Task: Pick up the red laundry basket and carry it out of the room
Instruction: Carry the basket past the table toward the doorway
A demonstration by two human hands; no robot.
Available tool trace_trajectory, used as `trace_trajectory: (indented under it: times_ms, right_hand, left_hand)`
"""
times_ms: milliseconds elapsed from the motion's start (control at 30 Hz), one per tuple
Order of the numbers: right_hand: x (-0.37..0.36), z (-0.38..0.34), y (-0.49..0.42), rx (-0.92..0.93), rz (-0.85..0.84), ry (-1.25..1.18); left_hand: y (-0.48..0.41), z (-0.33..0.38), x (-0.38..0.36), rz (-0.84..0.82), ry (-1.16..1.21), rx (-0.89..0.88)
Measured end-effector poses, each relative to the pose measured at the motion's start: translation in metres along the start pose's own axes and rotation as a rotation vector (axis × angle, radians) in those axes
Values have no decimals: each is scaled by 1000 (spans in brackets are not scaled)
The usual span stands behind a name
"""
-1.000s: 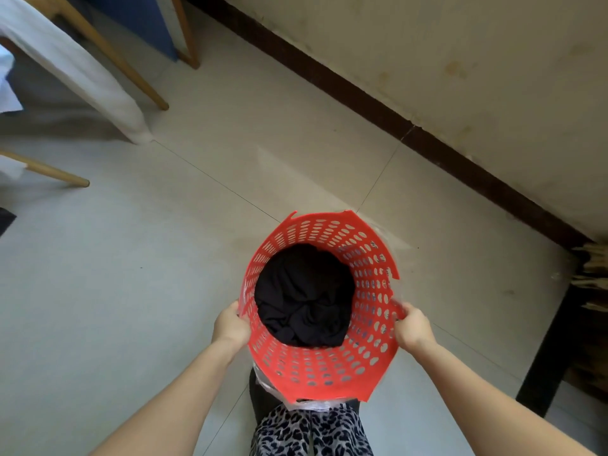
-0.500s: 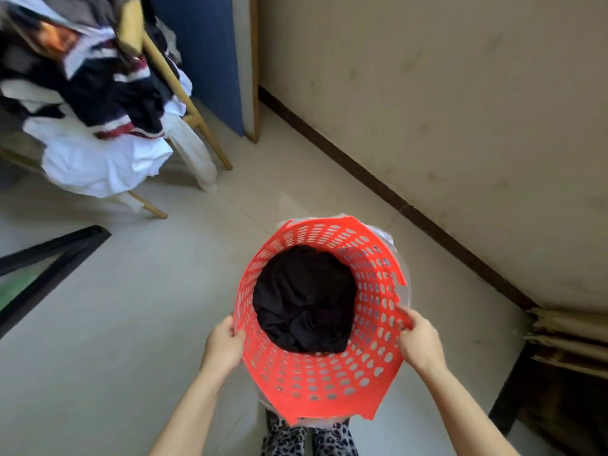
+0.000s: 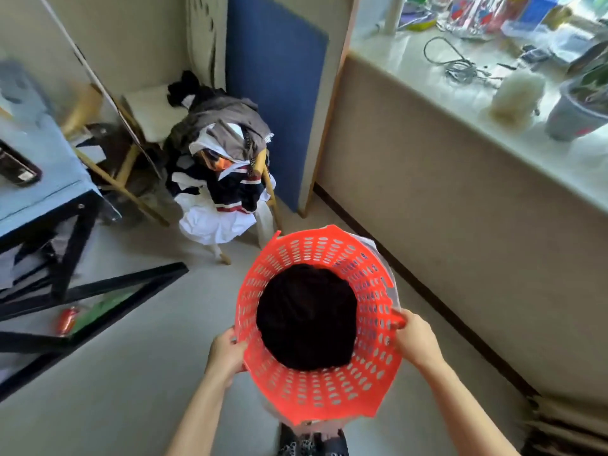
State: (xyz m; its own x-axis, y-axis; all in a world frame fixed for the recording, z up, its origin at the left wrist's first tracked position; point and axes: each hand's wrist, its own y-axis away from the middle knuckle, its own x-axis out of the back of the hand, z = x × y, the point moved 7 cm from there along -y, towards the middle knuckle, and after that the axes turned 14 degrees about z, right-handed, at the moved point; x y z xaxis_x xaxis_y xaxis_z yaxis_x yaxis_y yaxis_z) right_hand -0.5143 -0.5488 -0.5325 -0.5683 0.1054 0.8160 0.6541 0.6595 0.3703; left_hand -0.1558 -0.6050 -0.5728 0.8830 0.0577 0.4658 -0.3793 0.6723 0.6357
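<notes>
The red laundry basket [image 3: 329, 394] is round, perforated plastic with a ragged rim, held up off the floor in front of me. Dark clothing [image 3: 307, 315] fills its bottom. My left hand [image 3: 225, 355] grips the basket's left wall. On the opposite side, my right hand [image 3: 416, 340] clasps the rim. A clear plastic bag shows along the basket's outer right side.
A wooden chair piled with clothes [image 3: 223, 172] stands ahead, beside a blue panel [image 3: 273, 93]. A black-framed table [image 3: 42, 179] and a black frame on the floor [image 3: 108, 291] lie left. A low wall [image 3: 460, 225] with a cluttered sill [image 3: 477, 70] runs along the right.
The view has lifted from the floor to the room ahead. The basket stays held in both hands, and the chair, table and window sill have come into sight.
</notes>
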Motion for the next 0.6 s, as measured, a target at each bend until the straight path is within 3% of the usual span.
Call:
trace_trajectory:
  times_ms: [333,600]
  right_hand:
    - [20,-57,31,182,-103,-22]
    - [-3,-128,94,493,-252,13]
  left_hand:
    - [54,-19,73,137,160,45]
    - [117,-93,156,375,325,118]
